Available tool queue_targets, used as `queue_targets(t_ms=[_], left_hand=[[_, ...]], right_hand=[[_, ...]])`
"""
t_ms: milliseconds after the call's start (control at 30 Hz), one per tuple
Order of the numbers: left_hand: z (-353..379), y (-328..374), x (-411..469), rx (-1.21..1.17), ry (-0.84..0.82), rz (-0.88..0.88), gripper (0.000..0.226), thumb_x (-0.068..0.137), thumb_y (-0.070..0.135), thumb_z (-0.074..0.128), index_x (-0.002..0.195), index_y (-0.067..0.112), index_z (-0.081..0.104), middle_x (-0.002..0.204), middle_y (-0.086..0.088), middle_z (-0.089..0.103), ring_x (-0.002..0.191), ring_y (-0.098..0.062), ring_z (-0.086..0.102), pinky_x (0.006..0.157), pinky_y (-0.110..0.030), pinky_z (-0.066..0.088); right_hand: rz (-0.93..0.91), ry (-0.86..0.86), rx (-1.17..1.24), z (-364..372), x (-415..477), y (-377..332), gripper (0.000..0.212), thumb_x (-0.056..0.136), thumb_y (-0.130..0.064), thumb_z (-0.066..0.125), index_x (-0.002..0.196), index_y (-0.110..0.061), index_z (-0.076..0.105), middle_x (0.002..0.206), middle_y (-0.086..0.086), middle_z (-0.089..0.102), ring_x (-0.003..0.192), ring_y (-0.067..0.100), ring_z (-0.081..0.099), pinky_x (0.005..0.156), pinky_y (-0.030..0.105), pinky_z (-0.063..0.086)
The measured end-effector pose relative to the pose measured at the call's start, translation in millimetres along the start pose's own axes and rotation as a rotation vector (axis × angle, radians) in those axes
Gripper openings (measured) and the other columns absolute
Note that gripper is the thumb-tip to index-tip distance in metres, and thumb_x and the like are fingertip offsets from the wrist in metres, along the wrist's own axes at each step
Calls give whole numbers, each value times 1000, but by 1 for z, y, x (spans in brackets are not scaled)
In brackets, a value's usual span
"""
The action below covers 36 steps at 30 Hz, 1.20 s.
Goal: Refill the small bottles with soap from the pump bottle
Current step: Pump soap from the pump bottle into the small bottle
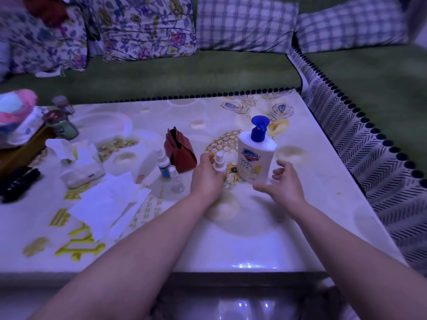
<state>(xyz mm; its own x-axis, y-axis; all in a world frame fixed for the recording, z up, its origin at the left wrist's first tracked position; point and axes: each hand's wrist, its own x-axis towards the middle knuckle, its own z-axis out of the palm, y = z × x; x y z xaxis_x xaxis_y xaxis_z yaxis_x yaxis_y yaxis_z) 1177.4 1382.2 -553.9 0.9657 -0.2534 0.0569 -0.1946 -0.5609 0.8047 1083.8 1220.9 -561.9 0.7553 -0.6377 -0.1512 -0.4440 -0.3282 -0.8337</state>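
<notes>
Both forearms stretched from the bottom edge toward mid-frame over the table (288, 227). Left hand (206, 179) curled around a small white spray bottle (218, 163), held upright. Right hand (283, 181) hovering, fingers spread apart and empty, just right of the pump bottle (256, 155) at centre. Two more small bottles (169, 172) standing left of centre beside a red pouch (179, 151).

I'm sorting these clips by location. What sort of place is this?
Most likely a home living room: a green sofa with floral and plaid cushions behind a low table cluttered with tissues.
</notes>
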Motion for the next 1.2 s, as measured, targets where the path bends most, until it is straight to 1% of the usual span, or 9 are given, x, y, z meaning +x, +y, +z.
queue_targets(t_ms=[233,367,500,667,767,800,867,933,1200], left_hand=[[-12,5,-22,71,-47,-27,55,83,18,64,131,11,40,130,-9,54,114,-27,56,95,-40,46],[-16,2,-44,106,-89,-42,54,80,16,65,129,14,41,130,-5,54,112,-26,57,92,-41,47],[-20,0,-57,110,-123,-61,51,77,15,65,124,15,44,126,-3,56,109,-25,57,89,-42,50],[-28,7,-55,99,-80,-55,51,82,24,66,127,14,43,126,-4,55,109,-26,56,90,-43,49],[-34,19,-42,100,-14,-21,53,87,27,62,133,13,40,130,-8,53,113,-29,55,94,-43,46],[-35,24,-36,95,-7,-14,53,89,27,60,136,14,39,134,-9,52,116,-29,53,97,-43,45],[-37,35,-25,103,-26,-5,52,92,23,56,140,17,37,139,-9,49,122,-29,51,100,-43,43],[-36,43,-17,147,-57,13,48,95,22,52,140,19,38,138,-9,50,121,-28,52,100,-41,43],[-30,49,-9,192,-20,64,23,92,9,51,110,16,64,115,-2,65,100,-17,58,85,-27,45]], right_hand=[[43,-106,-157,3,-23,3,52,64,-22,84,112,-20,62,111,3,58,88,14,56,78,30,47],[-9,-153,-161,4,-40,1,9,70,-26,80,74,-28,73,85,-5,71,82,14,64,74,31,51],[-40,-138,-152,1,-54,-3,15,74,-36,77,68,-23,74,73,-8,71,72,13,64,65,31,49],[-23,-130,-230,-1,-65,-8,44,90,-47,53,56,-24,69,60,-6,63,59,17,56,55,27,41],[-33,-170,-259,-1,-68,-5,32,90,-31,53,69,-21,75,91,-4,73,78,20,64,71,29,49],[-43,-179,-268,-1,-69,-5,25,90,-23,53,85,-20,77,108,-3,71,94,19,64,77,27,47],[-57,-175,-267,-5,-72,-5,40,87,-6,48,116,-24,69,125,0,63,113,17,58,81,23,42],[-66,-176,-233,-8,-73,-6,51,84,0,44,124,-26,63,125,-1,63,113,14,58,82,21,42],[-120,-247,-144,-8,-71,-4,38,84,-3,52,115,-19,68,114,-2,70,105,9,63,91,17,43]])
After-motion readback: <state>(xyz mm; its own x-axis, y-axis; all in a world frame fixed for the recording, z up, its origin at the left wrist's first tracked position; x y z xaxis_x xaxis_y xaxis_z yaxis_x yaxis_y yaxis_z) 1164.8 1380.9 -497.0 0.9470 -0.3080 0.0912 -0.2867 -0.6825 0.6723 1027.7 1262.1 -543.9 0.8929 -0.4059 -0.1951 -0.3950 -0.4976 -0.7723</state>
